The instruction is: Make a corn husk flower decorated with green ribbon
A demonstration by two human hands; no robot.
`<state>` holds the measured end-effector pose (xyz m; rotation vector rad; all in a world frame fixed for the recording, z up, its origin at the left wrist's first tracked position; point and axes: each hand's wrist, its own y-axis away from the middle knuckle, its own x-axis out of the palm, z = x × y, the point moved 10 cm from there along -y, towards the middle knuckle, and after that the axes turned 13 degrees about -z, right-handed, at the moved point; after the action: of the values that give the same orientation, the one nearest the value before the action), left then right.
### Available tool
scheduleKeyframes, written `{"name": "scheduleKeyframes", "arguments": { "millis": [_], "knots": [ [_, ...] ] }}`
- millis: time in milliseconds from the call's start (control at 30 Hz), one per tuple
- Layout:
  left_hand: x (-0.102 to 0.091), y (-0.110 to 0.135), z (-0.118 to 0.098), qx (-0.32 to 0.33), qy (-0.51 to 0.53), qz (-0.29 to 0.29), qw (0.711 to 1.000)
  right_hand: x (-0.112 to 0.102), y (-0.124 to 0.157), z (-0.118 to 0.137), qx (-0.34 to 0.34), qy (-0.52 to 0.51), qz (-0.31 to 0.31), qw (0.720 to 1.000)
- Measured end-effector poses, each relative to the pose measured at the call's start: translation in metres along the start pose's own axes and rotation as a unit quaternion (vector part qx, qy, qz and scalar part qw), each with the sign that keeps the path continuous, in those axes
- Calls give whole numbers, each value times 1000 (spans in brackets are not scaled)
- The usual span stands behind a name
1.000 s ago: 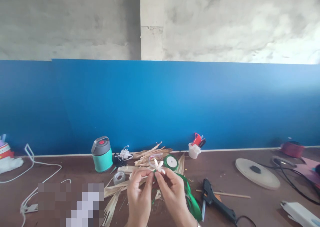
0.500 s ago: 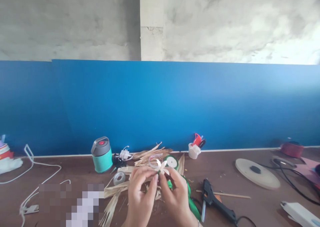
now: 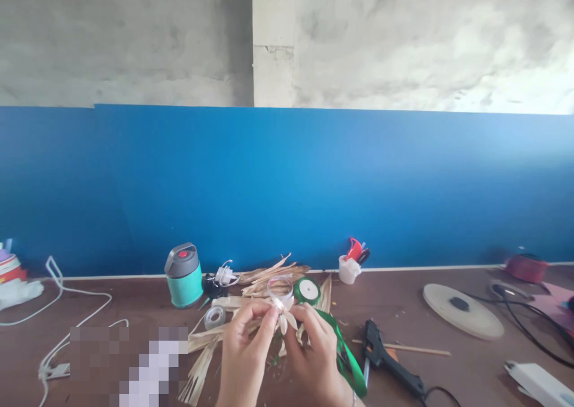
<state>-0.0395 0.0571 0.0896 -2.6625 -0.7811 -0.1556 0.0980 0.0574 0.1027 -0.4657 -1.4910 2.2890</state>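
A small pale flower [image 3: 286, 318] with narrow petals, seemingly of dried husk, is between my two hands at the front middle. My left hand [image 3: 251, 338] pinches it near its centre with thumb and index finger. From the other side, the curled fingers of my right hand [image 3: 313, 341] touch a petal. Just behind them lie dried corn husks [image 3: 269, 280], a clear tape roll [image 3: 280, 286] and a spool of green ribbon [image 3: 308, 290]. Loose green ribbon [image 3: 354, 368] trails past my right wrist. The flower's underside is hidden.
A black glue gun [image 3: 390, 362] lies to the right across a thin wooden stick [image 3: 417, 348]. A round lid [image 3: 464, 311] is farther right. A turquoise flask [image 3: 185, 281], another tape roll [image 3: 214, 317] and white cables [image 3: 85, 317] are on the left. A white cup [image 3: 348, 271] holds tools.
The flower has been tilted downward and slightly left, its petals now pointing toward me. My right fingers have shifted along its side, and more green ribbon shows beside my right hand.
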Motion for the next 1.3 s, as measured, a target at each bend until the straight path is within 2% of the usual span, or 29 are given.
{"name": "scheduleKeyframes", "arguments": {
  "millis": [167,367,500,567,633,733,833,900,1000,1167,1300],
  "knots": [
    [4,10,11,-45,54,-6,998,-3,-5,1,14,-15,-13,1000],
    [2,11,19,-17,47,-28,998,-3,-6,0,50,-27,-12,998],
    [0,11,21,3,37,-51,998,-1,-3,-10,99,-38,0,994],
    [-1,10,20,0,37,-49,998,1,-2,-19,146,-61,5,987],
    [-3,8,20,-8,32,-47,998,5,2,-32,223,-101,10,970],
    [-7,0,24,-40,10,-45,998,14,8,-47,345,-185,16,920],
    [2,-6,29,-58,-17,13,998,21,10,-52,416,-252,16,874],
    [9,-7,27,-39,-41,51,997,23,12,-54,443,-275,13,853],
    [14,-9,21,-3,-78,75,994,27,15,-57,467,-292,15,835],
    [14,-11,16,19,-92,74,993,32,17,-58,488,-297,25,820],
    [14,-12,20,0,-106,89,990,35,17,-56,490,-293,35,820]
  ]
}}
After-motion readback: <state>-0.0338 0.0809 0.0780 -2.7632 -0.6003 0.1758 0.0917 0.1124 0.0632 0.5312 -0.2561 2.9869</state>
